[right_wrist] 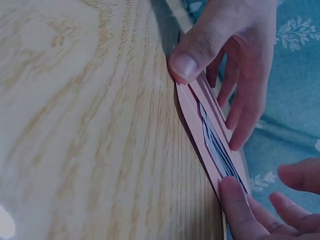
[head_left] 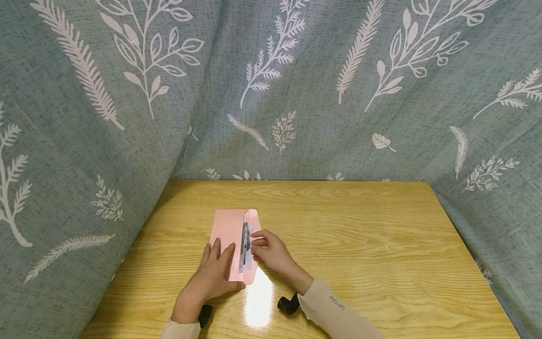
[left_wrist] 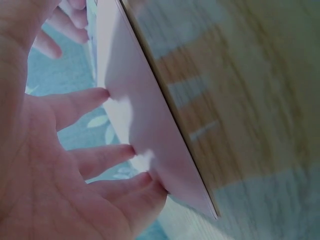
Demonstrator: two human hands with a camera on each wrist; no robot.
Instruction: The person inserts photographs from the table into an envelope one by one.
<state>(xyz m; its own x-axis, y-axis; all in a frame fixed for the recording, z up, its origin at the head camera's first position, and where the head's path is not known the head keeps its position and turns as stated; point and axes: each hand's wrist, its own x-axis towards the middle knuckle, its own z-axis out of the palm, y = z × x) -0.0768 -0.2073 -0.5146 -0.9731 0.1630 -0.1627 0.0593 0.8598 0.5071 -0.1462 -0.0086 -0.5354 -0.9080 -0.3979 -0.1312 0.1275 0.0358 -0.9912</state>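
A pink envelope point(head_left: 226, 223) lies on the table with its long opening to the right. Several printed paper slips point(head_left: 244, 245) stick partly out of this opening; in the right wrist view the slips point(right_wrist: 216, 147) show as thin layers inside. My left hand point(head_left: 211, 278) rests on the envelope with fingers spread, its thumb at the near corner. In the left wrist view the fingertips press the pink surface point(left_wrist: 142, 100). At the opening, fingertips of my right hand point(head_left: 273, 254) touch the slips and the flap edge. The right thumb appears apart from them.
The wooden table point(head_left: 360, 235) extends to the right and behind the envelope. A patterned blue-grey curtain point(head_left: 313, 132) hangs along the back and sides. Black wrist devices point(head_left: 289, 305) sit below both hands, and a bright glare patch lies near the envelope.
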